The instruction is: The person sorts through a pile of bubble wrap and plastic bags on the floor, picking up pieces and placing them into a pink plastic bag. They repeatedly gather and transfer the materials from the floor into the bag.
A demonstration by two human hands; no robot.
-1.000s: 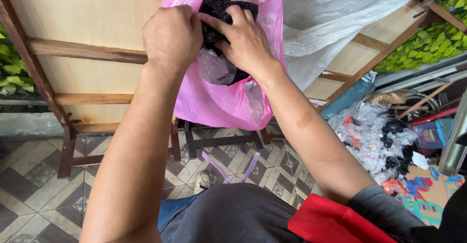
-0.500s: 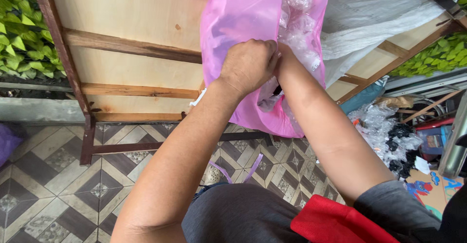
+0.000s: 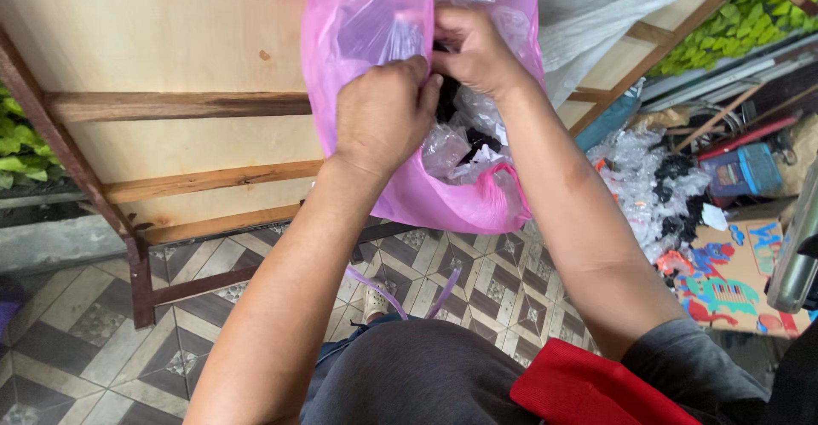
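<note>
In the head view, a pale plywood board with 3 brown wooden battens (image 3: 170, 106) leans behind everything and fills the upper left, standing on a floor of grey and cream patterned tiles (image 3: 77, 340). Green leafy plants (image 3: 17, 144) show past its left edge and again at the upper right corner. A white woven sack (image 3: 613, 8) hangs behind the arms at the upper right, and below it, at the right, lies a heap of small clear plastic packets with dark contents (image 3: 648, 178), beside a flattened cardboard box with colourful print (image 3: 741, 280). A blue plastic box (image 3: 741, 169) sits further right among clutter. The translucent pink plastic bag (image 3: 366, 33) is held up in the middle of the view, in front of the board, well above the floor. The left hand (image 3: 383, 118) is clenched on the bag's near wall, gathering the pink film in its fingers. The right hand (image 3: 477, 50) is just beside it, touching it at the fingertips, and pinches the bag's opening together with some clear film. Inside the bag are crumpled clear plastic wrappers (image 3: 447, 148) and dark items, too jumbled to tell apart. The person's forearms cover the bag's middle, and a dark grey garment with a red patch (image 3: 588, 387) fills the bottom edge.
</note>
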